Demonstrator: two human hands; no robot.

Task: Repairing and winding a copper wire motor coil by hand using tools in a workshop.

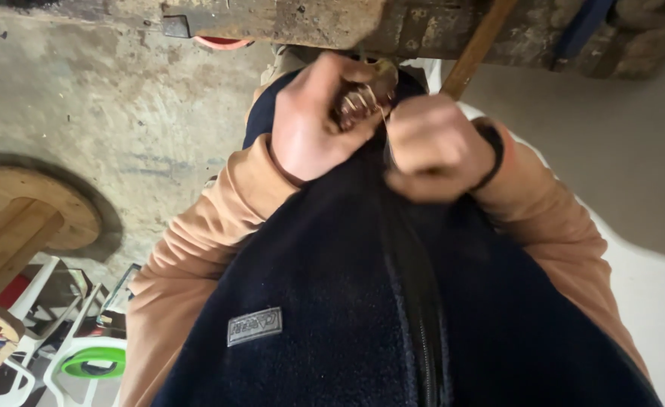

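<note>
The person looks straight down their own chest, and both hands meet just in front of a dark fleece vest worn over a tan sweatshirt. The left hand is curled into a tight fist around a small brownish object with pale metal-looking ridges; only the end that sticks out past the thumb and forefinger shows, so its exact kind cannot be told. The right hand is also curled, its fingers bunched narrow and pressed up against the left fist, fingertips meeting at the ridged object. Whether the right fingers actually pinch that object or something thinner beside it cannot be told, since the knuckles hide the tips. A dark band sits around the right wrist.

Directly beyond the fingers, touching or nearly touching the top of the left fist, runs a worn, stained wooden bench edge. A slim wooden handle slants up just past the right knuckles. Below the fingers the vest's zip runs down the middle, with a small grey patch on the fabric to its left. Well away from the left hand, on the concrete floor, stands a round wooden spool, with white chair frames and a green ring nearer the corner
</note>
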